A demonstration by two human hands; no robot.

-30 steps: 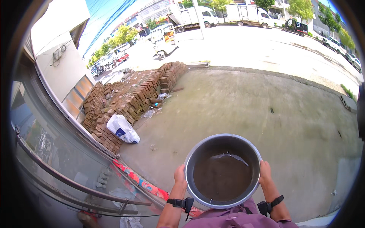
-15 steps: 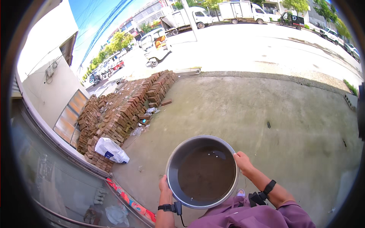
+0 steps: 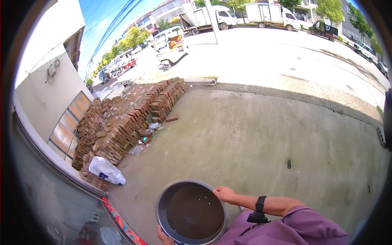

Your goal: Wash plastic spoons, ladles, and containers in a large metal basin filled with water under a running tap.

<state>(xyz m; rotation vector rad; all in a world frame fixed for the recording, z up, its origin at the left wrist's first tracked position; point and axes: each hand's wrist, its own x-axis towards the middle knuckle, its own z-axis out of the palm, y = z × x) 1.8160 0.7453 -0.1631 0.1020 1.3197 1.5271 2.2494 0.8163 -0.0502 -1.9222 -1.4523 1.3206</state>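
right hand (image 3: 223, 194) pinched basin (image 3: 161, 210) rim at upper right, thumb and fingers closed over edge. left hand (image 3: 163, 235) gripped basin's lower left side, fingers partly hidden beneath. basin was held in front of body, above concrete (image 3: 232, 139); murky brown water (image 3: 196, 220) inside, few white specks (image 3: 205, 199) near right hand. black strap (image 3: 260, 204) sat on right wrist. white bag (image 3: 107, 170) lay against bricks (image 3: 130, 126), left of basin. three-wheeler (image 3: 168, 47) stood beyond bricks.

A white bag (image 3: 107, 168) lies beside stacked bricks (image 3: 122, 134) (nearby litter (image 3: 141, 149) seems plastic).
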